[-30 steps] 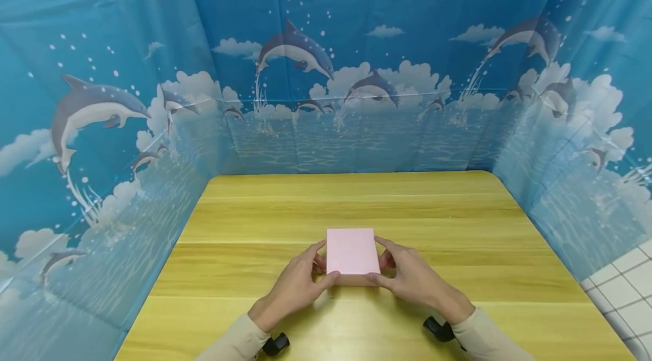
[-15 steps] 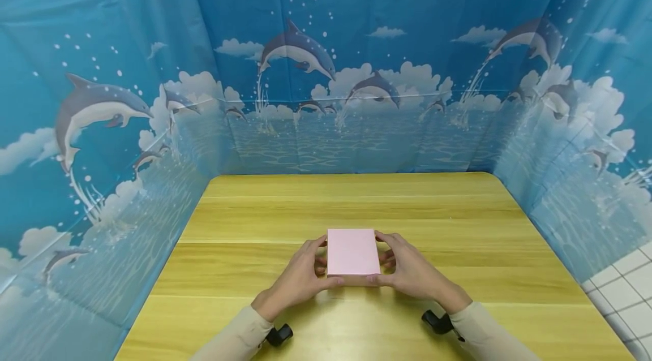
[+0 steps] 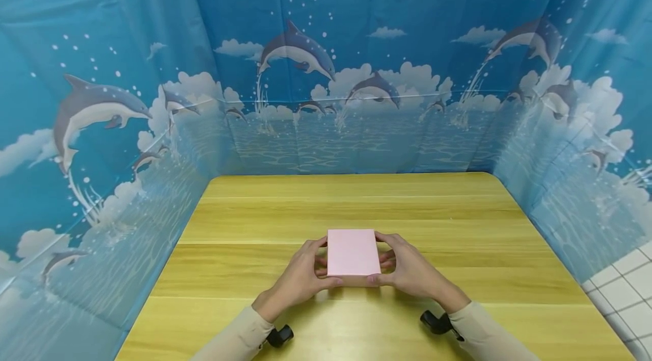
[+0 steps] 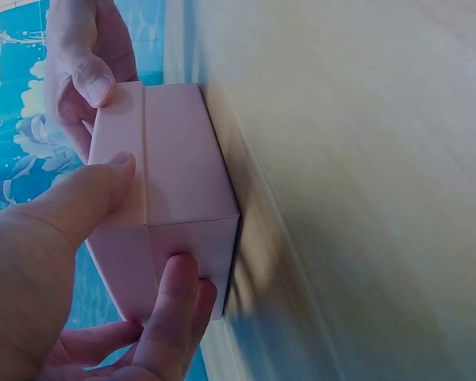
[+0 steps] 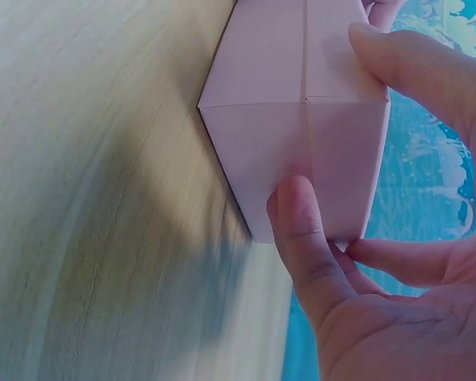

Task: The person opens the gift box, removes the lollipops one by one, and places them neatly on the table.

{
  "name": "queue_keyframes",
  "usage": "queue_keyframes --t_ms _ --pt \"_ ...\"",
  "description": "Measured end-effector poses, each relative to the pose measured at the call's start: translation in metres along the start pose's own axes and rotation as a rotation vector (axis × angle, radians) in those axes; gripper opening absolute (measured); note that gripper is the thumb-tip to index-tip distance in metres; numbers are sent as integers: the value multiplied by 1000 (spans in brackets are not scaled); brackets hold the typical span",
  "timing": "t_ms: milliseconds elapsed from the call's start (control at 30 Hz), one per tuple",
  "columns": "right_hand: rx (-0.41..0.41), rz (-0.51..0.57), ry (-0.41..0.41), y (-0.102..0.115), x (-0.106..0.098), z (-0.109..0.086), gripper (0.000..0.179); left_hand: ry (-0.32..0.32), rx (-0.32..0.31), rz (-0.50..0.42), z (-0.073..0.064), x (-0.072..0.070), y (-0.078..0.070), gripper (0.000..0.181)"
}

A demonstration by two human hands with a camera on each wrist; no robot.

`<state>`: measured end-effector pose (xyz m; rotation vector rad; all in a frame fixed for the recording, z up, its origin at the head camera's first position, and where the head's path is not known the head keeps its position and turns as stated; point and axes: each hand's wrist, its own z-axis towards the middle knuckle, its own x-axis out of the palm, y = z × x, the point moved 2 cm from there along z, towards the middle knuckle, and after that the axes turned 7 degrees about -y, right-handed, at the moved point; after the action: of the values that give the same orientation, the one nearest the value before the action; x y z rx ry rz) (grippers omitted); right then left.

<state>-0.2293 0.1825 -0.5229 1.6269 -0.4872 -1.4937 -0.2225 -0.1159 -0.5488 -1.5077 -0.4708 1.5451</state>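
Observation:
A small square pink box (image 3: 352, 253) with a lid sits on the wooden table near its front middle. In the left wrist view a seam runs round the box between the lid (image 4: 120, 131) and the lower part (image 4: 186, 151). From the left side my left hand (image 3: 297, 277) grips it, thumb on the front of the lid and fingers along the side. My right hand (image 3: 415, 275) holds the opposite side in the same way; in the right wrist view, one finger (image 5: 300, 218) presses the side near the seam. The lid appears closed; the box's far side is hidden.
The yellow wood-grain table (image 3: 346, 197) stretches out around the box. Behind and beside it hangs a blue curtain (image 3: 336, 140) printed with dolphins. White floor tiles (image 3: 623, 287) show at the lower right. Black wrist cameras (image 3: 280, 336) sit below both wrists.
Both hands have stayed at the box with only slight finger shifts. The left thumb has slid a little further along the front. The box has hardly moved.

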Motion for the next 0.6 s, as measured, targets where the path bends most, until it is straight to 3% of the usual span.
queue_keyframes --t_ms 200,233,600 --pt "-1 18 0 -1 0 1 113 1 15 -20 0 0 1 106" --pt "-2 21 0 -1 -1 1 113 7 -22 -30 -2 -4 -12 103" --pt "-11 92 4 -1 0 2 113 15 -41 -38 -2 -5 -15 103"
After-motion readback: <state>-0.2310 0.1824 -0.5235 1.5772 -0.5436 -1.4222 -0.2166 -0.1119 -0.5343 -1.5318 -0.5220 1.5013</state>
